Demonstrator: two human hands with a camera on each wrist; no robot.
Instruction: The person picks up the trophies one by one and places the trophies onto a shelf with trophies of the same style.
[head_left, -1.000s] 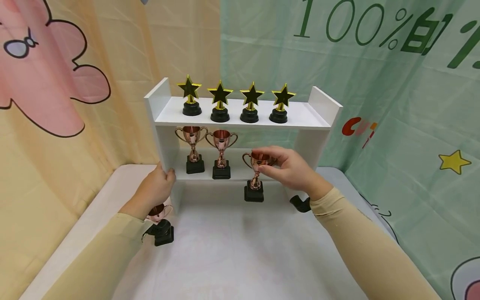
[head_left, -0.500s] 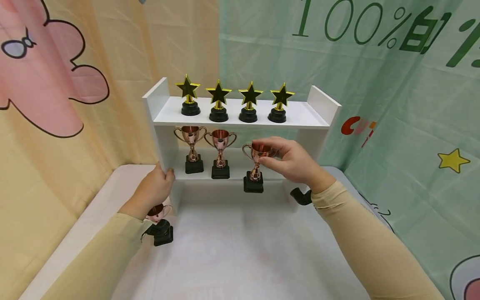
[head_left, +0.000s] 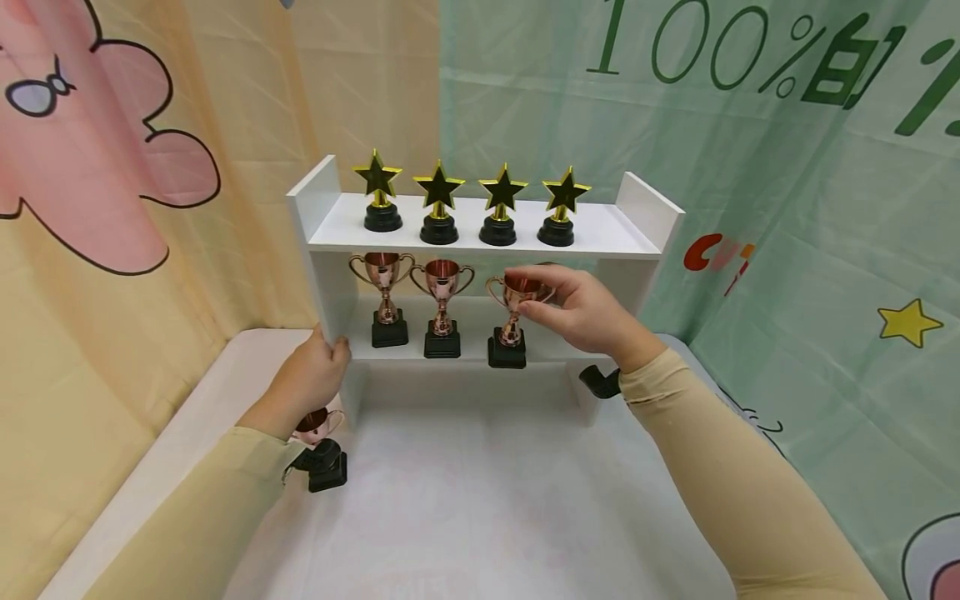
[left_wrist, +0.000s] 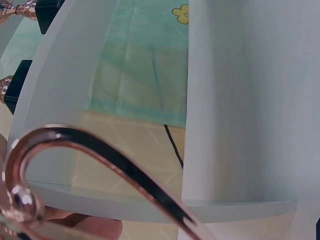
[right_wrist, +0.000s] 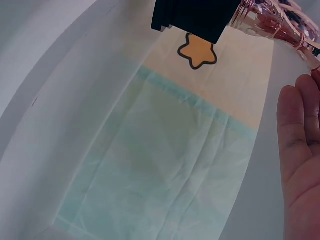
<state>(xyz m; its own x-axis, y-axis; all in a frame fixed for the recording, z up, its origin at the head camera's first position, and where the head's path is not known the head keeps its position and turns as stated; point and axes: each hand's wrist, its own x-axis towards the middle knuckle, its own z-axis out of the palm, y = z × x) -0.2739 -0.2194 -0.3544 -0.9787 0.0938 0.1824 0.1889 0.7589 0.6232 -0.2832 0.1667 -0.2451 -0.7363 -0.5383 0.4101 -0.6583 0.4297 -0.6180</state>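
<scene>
In the head view my right hand (head_left: 588,318) pinches a rose-gold trophy cup (head_left: 507,348) by its bowl, thumb in front and fingers over the rim. The cup hangs upright at the front edge of the middle shelf, its black square base overlapping that edge. Two matching trophy cups, a left one (head_left: 389,327) and a second one (head_left: 442,340), stand on this shelf to its left. My left hand (head_left: 309,379) grips the left side panel of the white shelf unit (head_left: 480,249). Fingertips (left_wrist: 102,227) show by the panel in the left wrist view.
Several gold star trophies (head_left: 439,229) line the top shelf. Another trophy cup (head_left: 327,471) stands on the white tabletop (head_left: 480,500), partly hidden behind my left wrist. Printed curtains (head_left: 787,192) hang behind and at both sides.
My right hand has raised the trophy cup, from below the middle shelf's edge up to about its level. My left hand stays on the side panel.
</scene>
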